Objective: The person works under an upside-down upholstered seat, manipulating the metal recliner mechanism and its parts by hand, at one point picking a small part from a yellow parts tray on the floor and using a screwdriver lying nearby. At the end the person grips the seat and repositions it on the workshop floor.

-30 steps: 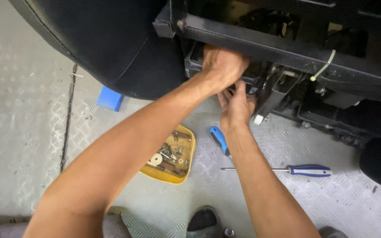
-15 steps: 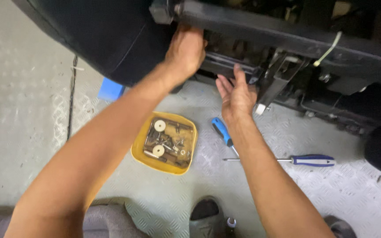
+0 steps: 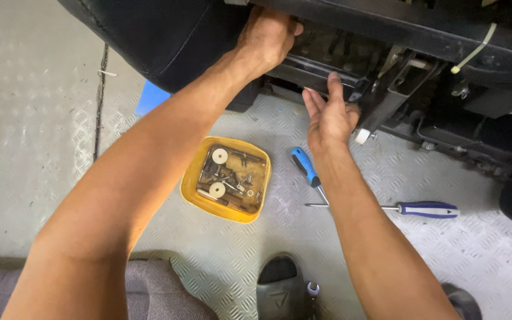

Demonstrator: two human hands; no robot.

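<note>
Since half a second ago the right hand (image 3: 330,118) is coming off the mechanism: it was pressed against the black metal frame (image 3: 386,24), and now it is opening flat, fingers extended, fingertips only just touching the lower rail (image 3: 309,74), gripping nothing. The left hand (image 3: 265,35) is moving further up and far-left, curling over the frame's edge; what it is clasping is hidden. Judgement: the two-handed effort is easing, with the left hand now bearing the hold.

The frame is spanning the far edge, black, greasy, with brackets and a pale cable tie (image 3: 472,53). On the chequer-plate floor (image 3: 445,261) nearby are lying a yellow parts tray (image 3: 194,192) and two blue-handled screwdrivers (image 3: 428,208).
</note>
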